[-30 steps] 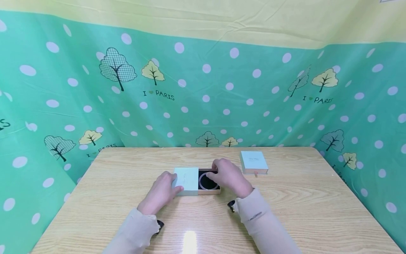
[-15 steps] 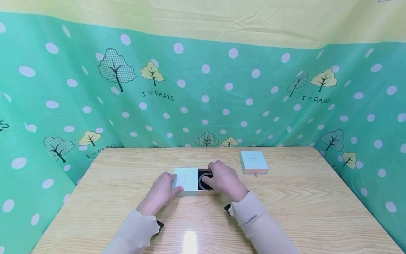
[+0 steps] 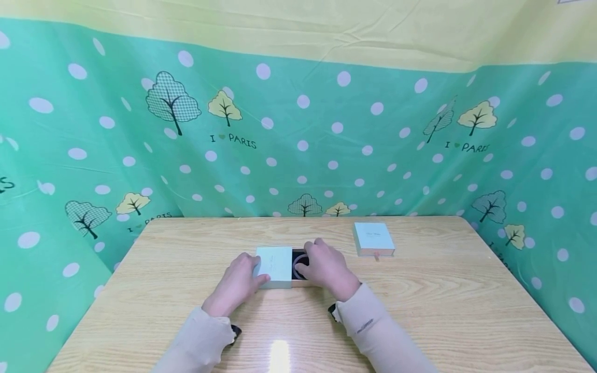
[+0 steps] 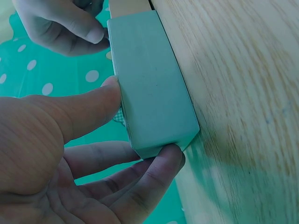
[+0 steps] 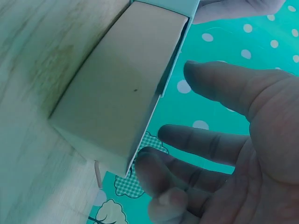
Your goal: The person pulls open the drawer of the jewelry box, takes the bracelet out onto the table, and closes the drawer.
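A pale blue gift box (image 3: 277, 265) lies on the table, its peach drawer (image 3: 300, 283) pulled partly out to the right. Inside, on black lining, shows part of a light purple ring-shaped bangle (image 3: 296, 263). My left hand (image 3: 237, 284) grips the box's left end, thumb (image 4: 96, 105) on the top edge and fingers at the end face. Over the drawer is my right hand (image 3: 326, 267), which covers much of the bangle in the head view. Its fingers (image 5: 205, 142) are loosely bent and spread near the drawer's edge, nothing seen between them and the thumb.
A second pale blue box (image 3: 374, 237) with a small pink ribbon tab stands behind, to the right. Wood-grain tabletop (image 3: 420, 305) surrounds both boxes. A green dotted curtain (image 3: 298, 166) hangs behind the table and at its sides.
My right hand has moved left and slightly toward me over the drawer, covering more of the bangle. My left hand and both boxes look unmoved.
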Available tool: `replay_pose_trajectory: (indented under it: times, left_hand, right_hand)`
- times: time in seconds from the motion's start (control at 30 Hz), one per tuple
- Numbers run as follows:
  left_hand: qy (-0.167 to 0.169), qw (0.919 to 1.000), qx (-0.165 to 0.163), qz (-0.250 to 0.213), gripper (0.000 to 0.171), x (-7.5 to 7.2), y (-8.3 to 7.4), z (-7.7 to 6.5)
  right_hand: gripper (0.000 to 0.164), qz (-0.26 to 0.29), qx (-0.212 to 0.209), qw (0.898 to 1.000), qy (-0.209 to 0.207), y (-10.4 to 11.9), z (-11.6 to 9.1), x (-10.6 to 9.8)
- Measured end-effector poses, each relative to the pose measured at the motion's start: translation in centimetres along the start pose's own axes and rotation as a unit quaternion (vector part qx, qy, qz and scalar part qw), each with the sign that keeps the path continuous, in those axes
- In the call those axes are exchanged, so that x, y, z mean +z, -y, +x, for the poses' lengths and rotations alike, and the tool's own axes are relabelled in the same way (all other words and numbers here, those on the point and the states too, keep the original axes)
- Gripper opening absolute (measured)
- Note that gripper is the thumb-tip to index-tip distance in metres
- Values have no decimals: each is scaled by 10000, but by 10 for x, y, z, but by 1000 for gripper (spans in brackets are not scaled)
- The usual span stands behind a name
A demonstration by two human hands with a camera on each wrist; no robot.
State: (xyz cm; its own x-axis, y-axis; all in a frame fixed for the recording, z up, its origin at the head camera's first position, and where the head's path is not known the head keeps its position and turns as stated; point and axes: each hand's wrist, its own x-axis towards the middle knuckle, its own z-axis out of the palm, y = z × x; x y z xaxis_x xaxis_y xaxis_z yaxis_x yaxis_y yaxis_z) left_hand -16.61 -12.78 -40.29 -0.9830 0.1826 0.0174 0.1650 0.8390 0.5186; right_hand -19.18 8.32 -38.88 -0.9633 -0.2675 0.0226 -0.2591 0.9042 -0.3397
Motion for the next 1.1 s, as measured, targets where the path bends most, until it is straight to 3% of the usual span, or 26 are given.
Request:
replay_pose_trajectory:
  times: [1.1]
  left_hand:
    - [74, 9998, -135, -110, 56, -1, -2, -1]
  right_hand:
    - [70, -239, 212, 9991, 260, 0, 2, 10]
